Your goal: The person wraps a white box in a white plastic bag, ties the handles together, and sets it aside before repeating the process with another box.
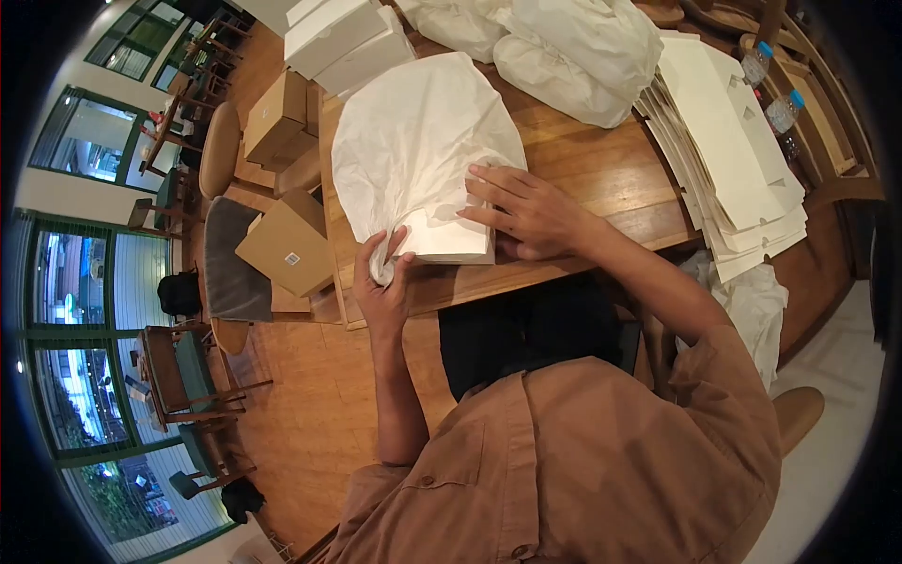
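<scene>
At the near edge of the desk [601, 179], the white box [456, 246] is sitting right in front of the person, and the bag [423, 113], white and thin, is lying over its top and spreading out across the wood beyond it. Down at the box's near left corner, the left hand [383, 282] is closing narrow, holding a bunched fold of the bag between thumb and fingers. Over on the other side, the right hand [531, 211] is reaching in, its fingers spreading apart and touching the bag above the box's right part; whether they are pinching it, the view is not showing.

Up at the far left, the white cartons [348, 47] are standing close together, and beside them the wrapped bundles [578, 56] are resting on the desk. Out to the right, the flat cards [728, 150] are lying in an uneven stack, with two capped bottles [782, 115] standing just past them and a crumpled bag [759, 305] hanging below. Off to the left of the desk, brown boxes [291, 246] are sitting near a grey cloth [230, 258] that is draping over a chair.
</scene>
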A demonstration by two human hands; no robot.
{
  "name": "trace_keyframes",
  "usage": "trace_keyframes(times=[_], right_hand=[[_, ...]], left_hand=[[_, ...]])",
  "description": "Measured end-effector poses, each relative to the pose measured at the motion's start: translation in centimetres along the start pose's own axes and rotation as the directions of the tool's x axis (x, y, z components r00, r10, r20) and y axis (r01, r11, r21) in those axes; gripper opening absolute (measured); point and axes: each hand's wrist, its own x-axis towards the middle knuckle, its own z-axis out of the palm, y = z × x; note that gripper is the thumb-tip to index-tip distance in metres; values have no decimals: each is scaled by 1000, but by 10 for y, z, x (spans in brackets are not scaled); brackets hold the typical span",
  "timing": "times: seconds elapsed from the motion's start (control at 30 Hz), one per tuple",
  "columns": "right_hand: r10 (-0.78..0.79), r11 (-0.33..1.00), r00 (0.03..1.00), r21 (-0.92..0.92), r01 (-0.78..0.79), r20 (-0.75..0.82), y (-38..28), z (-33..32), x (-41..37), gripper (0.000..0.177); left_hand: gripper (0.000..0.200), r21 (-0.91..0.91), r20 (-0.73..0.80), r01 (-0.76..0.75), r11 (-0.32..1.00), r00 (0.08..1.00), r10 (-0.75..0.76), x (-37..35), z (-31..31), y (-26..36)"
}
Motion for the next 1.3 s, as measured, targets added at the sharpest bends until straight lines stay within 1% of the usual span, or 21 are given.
trace_keyframes(times=[0.07, 0.13, 0.2, 0.27, 0.3, 0.37, 0.53, 0.6, 0.63, 0.67, 0.73, 0.77, 0.8, 0.87, 1.0, 1.07, 1.1, 1.17, 1.2, 1.27, 1.3], right_hand=[[25, 995, 999, 94, -28, 34, -6, 2, -1, 82], [20, 997, 999, 70, -23, 43, -11, 11, -3, 84], [-34, 998, 999, -55, 32, -42, -13, 19, -6, 88], [-30, 999, 998, -22, 29, -57, -15, 16, -9, 87], [-20, 1000, 997, 9, 21, -78, -17, 13, -7, 86], [20, 1000, 990, 2, -20, -138, -21, 4, -1, 83], [142, 978, 954, -113, -177, -262, -31, -17, 30, 72], [258, 927, 917, -188, -324, -305, -37, -22, 46, 68], [273, 919, 907, -193, -344, -320, -42, -31, 57, 57], [269, 920, 908, -194, -341, -321, -44, -31, 64, 57], [276, 861, 905, -334, -382, -324, -44, -29, 78, 43], [307, 840, 926, -395, -373, -222, -41, -28, 82, 64], [310, 838, 924, -394, -377, -224, -39, -30, 90, 64], [422, 811, 900, -491, -319, 112, -37, -39, 107, 60], [327, 827, 941, -511, -237, 92, -20, -27, 126, 58], [352, 914, 822, -355, -199, 447, -16, -38, 140, 68], [352, 913, 824, -357, -197, 444, -13, -41, 148, 68], [284, 953, 752, -261, -154, 595, -5, -47, 164, 63], [285, 952, 754, -264, -152, 592, -2, -52, 178, 63], [130, 990, 418, -96, -101, 899, 2, -58, 207, 96], [135, 991, 412, -114, -76, 901, 3, -53, 213, 106]], left_hand=[[37, 34, 1, 21, 999, 1000, -21, 1, 1, 5], [40, 49, 5, 34, 998, 999, -34, 0, -2, 0], [43, 61, 11, 57, 997, 998, -58, -1, 0, 3], [59, 279, -157, -48, 959, 983, 94, 0, 7, 15], [59, 278, -164, -47, 959, 982, 96, 0, 8, 20], [72, -44, -275, 68, 997, 958, -77, 0, 7, 31], [68, 118, -352, -67, 991, 930, 105, 8, 8, 47], [61, 47, -220, -22, 999, 975, 31, 9, 13, 60], [57, 21, -205, -82, 996, 975, 85, 12, 20, 65], [57, 21, -208, -85, 996, 974, 87, 14, 24, 70], [60, -91, -149, -26, 996, 989, 13, 16, 28, 80], [63, -138, -131, -27, 990, 991, 9, 18, 31, 87], [63, -137, -127, -27, 990, 992, 9, 21, 33, 95], [63, -217, -122, -50, 975, 992, 23, 26, 36, 110], [63, -274, -82, -45, 961, 996, 23, 36, 33, 125], [59, -239, -112, -47, 970, 994, 20, 39, 31, 129], [59, -240, -113, -50, 969, 993, 24, 40, 29, 129], [61, -269, -85, -5, 963, 996, -18, 41, 24, 129], [61, -269, -86, -10, 963, 996, -14, 41, 24, 130], [63, -284, -49, -31, 958, 999, 18, 39, 23, 132], [63, -283, -49, -34, 959, 999, 21, 38, 22, 132]])
